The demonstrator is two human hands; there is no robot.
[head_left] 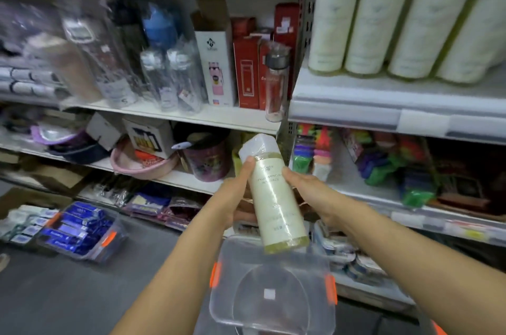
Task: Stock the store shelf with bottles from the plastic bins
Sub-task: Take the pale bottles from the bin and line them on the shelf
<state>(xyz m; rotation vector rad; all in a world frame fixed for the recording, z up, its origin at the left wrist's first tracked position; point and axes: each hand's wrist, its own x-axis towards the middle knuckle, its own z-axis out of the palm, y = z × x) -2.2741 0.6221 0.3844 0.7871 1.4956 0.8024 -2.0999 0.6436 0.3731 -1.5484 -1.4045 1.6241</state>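
A tall cream bottle [273, 195] with a white cap, wrapped in clear film, is held tilted in front of the shelves. My left hand [235, 195] grips its left side with the thumb up near the cap. My right hand [312, 192] holds its right side. Directly below stands a clear plastic bin [273, 291] with orange latches; nothing shows in it. A row of matching cream bottles [394, 31] stands on the upper right shelf [383, 104].
A second clear bin [82, 233] with blue packs sits on the floor at left. The left shelves hold wrapped water bottles [169, 74], red boxes [247, 72] and a pink basin [142, 165]. Colourful packs [383, 162] fill the lower right shelf.
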